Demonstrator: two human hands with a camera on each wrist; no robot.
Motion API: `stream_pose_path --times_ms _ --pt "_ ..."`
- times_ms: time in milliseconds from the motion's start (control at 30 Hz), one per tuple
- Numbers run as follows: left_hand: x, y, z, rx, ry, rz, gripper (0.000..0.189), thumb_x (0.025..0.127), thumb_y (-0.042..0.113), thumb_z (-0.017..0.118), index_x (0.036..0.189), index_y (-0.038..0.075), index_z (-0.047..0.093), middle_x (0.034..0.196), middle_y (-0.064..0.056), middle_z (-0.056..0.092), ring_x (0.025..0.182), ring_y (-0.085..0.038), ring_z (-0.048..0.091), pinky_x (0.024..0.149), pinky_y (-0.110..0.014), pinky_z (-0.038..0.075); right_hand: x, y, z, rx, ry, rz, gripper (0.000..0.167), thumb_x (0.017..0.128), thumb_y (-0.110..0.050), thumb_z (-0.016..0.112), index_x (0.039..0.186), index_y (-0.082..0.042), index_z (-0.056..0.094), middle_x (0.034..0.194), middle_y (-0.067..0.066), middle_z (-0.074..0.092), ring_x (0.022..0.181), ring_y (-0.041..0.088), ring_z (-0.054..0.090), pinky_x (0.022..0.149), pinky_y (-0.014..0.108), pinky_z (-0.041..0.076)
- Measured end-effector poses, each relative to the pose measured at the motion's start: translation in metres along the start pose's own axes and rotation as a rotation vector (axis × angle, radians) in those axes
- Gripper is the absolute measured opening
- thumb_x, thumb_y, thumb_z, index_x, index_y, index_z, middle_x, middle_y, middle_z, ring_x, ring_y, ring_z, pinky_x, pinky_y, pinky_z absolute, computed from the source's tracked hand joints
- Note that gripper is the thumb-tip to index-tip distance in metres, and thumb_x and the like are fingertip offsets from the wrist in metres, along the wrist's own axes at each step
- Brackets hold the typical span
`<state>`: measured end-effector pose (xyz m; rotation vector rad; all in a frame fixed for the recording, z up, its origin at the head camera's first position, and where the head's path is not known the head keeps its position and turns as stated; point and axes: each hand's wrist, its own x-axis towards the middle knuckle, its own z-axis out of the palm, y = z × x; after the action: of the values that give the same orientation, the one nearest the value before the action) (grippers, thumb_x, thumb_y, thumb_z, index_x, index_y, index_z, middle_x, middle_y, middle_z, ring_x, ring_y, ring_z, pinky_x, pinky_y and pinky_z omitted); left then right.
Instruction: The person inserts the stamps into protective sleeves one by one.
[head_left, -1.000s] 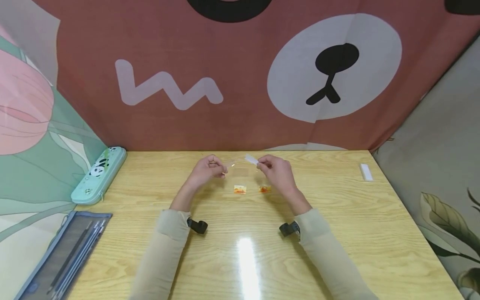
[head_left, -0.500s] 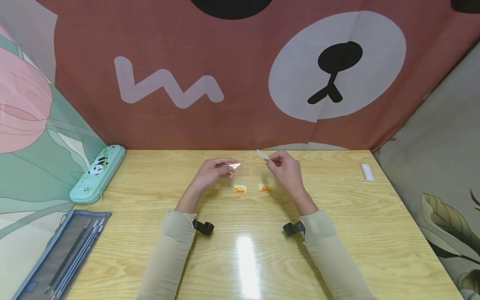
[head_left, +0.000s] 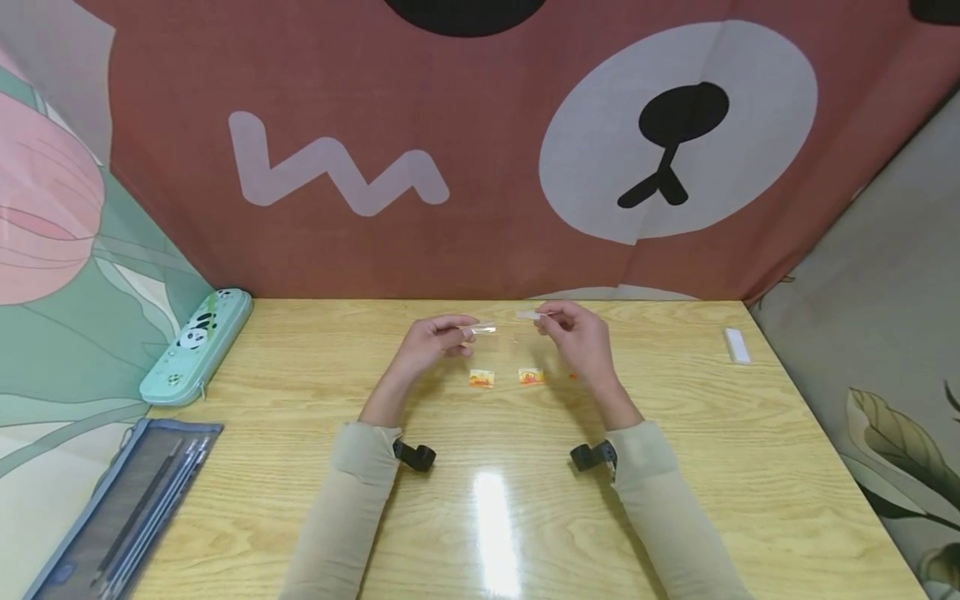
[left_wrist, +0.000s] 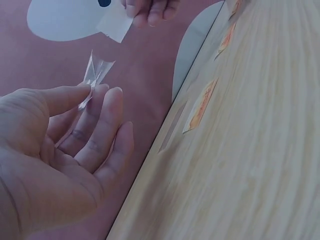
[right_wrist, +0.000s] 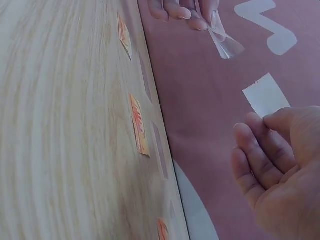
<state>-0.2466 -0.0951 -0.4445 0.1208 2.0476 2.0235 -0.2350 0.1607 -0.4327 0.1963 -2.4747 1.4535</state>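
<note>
In the head view my left hand [head_left: 437,342] pinches a small, creased piece of clear film [head_left: 483,329] between thumb and forefinger. The film [left_wrist: 101,72] flares out above the thumb in the left wrist view. Across a small gap, my right hand [head_left: 581,337] holds a thin white slip [head_left: 529,315] by one end. Seen from the right wrist, that slip [right_wrist: 266,95] has a finely toothed edge and looks like paper. Below the hands, small orange-and-yellow printed pieces [head_left: 482,378] lie in a row on the table, one partly behind my right wrist.
Faint flat strips [right_wrist: 160,150] lie beside the printed pieces. A white block [head_left: 737,345] rests at the right of the wooden table [head_left: 480,433]. At the left are a mint panda pencil case [head_left: 197,348] and a mesh pouch [head_left: 142,508] with pencils. A printed cloth [head_left: 480,258] hangs behind.
My left hand has shifted right and the clear film shows more plainly. My right hand has moved right too, with the white slip now nearly level.
</note>
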Motion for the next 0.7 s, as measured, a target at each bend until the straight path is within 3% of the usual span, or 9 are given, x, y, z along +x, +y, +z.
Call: stream_pose_path --times_ms 133,267,467,567,700 --pt "0.0 -0.001 0.0 -0.001 0.017 -0.037 0.032 0.101 0.013 0.063 0.13 0.001 0.066 0.112 -0.023 0.073 0.077 -0.021 0.076 0.081 -0.036 0.064 0.0 0.001 0.001 0.1 -0.027 0.068 0.015 0.098 -0.012 0.067 0.108 -0.007 0.076 0.089 0.016 0.078 0.077 0.009 0.075 0.072 0.025 0.063" --pt "0.0 -0.001 -0.001 -0.013 0.03 -0.073 0.03 0.1 0.017 0.065 0.128 0.007 0.069 0.105 -0.016 0.077 0.073 -0.018 0.076 0.076 -0.036 0.064 0.0 0.006 0.001 0.156 -0.035 0.145 0.017 0.098 -0.012 0.066 0.11 -0.003 0.074 0.098 0.017 0.078 0.081 0.005 0.074 0.078 0.022 0.061" --pt "0.002 -0.003 -0.001 -0.096 0.06 -0.05 0.028 0.098 0.007 0.065 0.125 0.001 0.07 0.124 -0.023 0.07 0.081 -0.015 0.075 0.08 -0.031 0.063 0.0 0.012 0.0 0.153 -0.083 0.207 0.024 0.095 -0.016 0.072 0.117 -0.007 0.072 0.113 0.015 0.076 0.103 0.014 0.073 0.083 0.018 0.057" --pt "0.002 -0.002 -0.001 -0.122 0.077 -0.045 0.029 0.096 0.005 0.067 0.125 -0.003 0.069 0.126 -0.02 0.07 0.086 -0.016 0.075 0.084 -0.03 0.063 0.0 0.011 0.0 0.175 -0.135 0.224 0.03 0.095 -0.024 0.073 0.122 -0.011 0.07 0.12 0.012 0.075 0.111 0.019 0.07 0.09 0.024 0.058" --pt "0.002 -0.002 0.003 -0.131 0.065 -0.04 0.031 0.095 0.001 0.067 0.124 -0.007 0.068 0.126 -0.023 0.069 0.098 -0.024 0.075 0.089 -0.03 0.061 -0.001 0.01 0.001 0.229 -0.151 0.236 0.035 0.097 -0.032 0.07 0.124 -0.01 0.069 0.117 0.014 0.075 0.11 0.027 0.071 0.095 0.035 0.059"
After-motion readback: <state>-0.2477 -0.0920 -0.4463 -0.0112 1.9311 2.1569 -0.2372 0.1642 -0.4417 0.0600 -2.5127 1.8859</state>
